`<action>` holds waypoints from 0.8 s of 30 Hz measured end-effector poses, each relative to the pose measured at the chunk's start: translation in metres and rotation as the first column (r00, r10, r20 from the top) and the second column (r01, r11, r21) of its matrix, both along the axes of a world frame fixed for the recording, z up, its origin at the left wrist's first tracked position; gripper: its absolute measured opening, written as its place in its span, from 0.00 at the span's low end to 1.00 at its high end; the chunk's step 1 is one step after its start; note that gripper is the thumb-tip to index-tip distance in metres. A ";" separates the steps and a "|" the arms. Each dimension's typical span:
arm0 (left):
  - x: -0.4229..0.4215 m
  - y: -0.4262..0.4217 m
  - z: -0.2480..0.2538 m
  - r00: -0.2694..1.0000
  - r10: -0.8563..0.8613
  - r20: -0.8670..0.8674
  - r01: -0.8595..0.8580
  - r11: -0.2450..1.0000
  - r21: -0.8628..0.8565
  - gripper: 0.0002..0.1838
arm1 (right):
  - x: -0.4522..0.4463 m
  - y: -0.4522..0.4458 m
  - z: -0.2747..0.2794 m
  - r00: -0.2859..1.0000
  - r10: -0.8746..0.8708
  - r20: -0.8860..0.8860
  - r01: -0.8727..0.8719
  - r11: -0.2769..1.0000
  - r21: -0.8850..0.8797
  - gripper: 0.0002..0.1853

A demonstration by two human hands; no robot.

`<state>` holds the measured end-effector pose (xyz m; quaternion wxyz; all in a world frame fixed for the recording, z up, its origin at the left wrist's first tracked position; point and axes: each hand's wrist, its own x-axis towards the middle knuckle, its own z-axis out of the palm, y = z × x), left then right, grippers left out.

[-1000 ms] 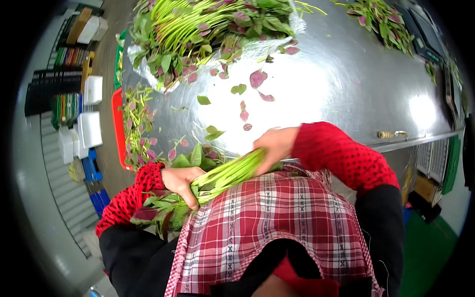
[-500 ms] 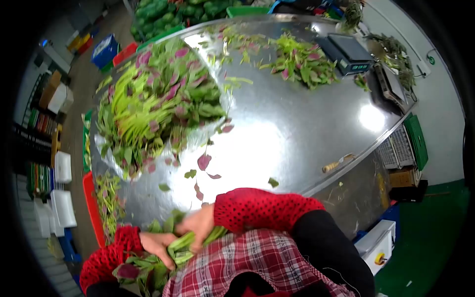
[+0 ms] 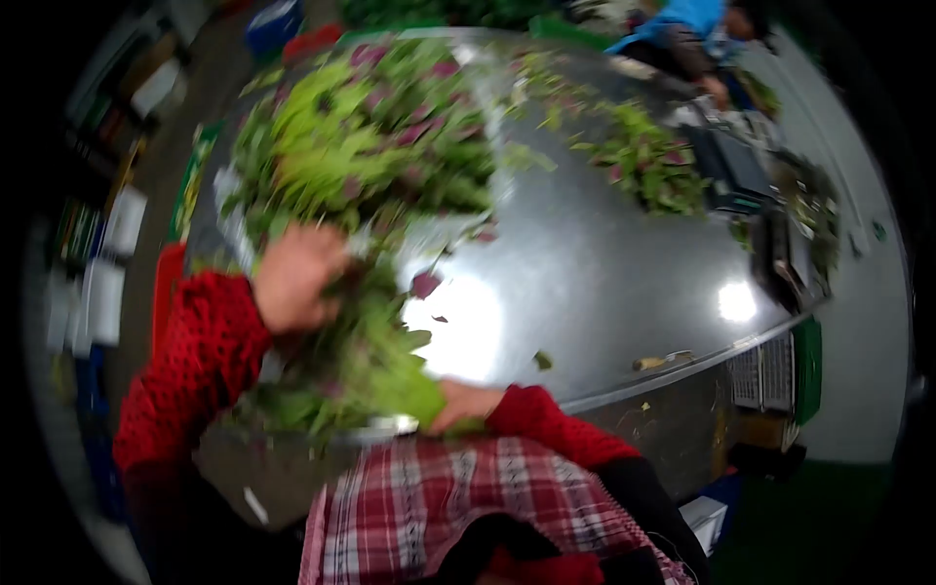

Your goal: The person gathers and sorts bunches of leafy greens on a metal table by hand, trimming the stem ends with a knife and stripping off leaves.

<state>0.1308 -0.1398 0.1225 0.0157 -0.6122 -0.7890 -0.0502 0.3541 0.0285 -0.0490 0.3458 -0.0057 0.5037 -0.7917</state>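
Observation:
A bunch of red-and-green amaranth (image 3: 375, 366) lies at the near edge of the metal table, blurred by motion. My right hand (image 3: 463, 405) is closed around its pale stem ends, just in front of the plaid apron. My left hand (image 3: 304, 278) is raised over the leafy side of the bunch, its fingers curled but smeared, so whether it grips any leaves cannot be made out. Beyond it spreads a large pile of amaranth (image 3: 380, 136) on clear plastic, stems mostly to the left.
A smaller amaranth heap (image 3: 648, 161) sits beside a dark scale (image 3: 736, 171). A wooden-handled knife (image 3: 663, 362) lies near the right table edge (image 3: 624, 392). At the far right, a person in blue (image 3: 687, 34) reaches over the table. A red crate (image 3: 168, 292) stands left.
My left hand has moved up and away from my lap, over the leaves. The bunch now lies on the table edge, its stems in my right hand. A person has appeared at the far right.

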 end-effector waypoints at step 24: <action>0.179 -0.026 -0.198 0.589 0.379 0.714 -0.287 0.924 -0.253 0.39 | 0.023 -0.017 -0.012 0.807 -0.487 0.334 0.501 0.864 0.052 0.17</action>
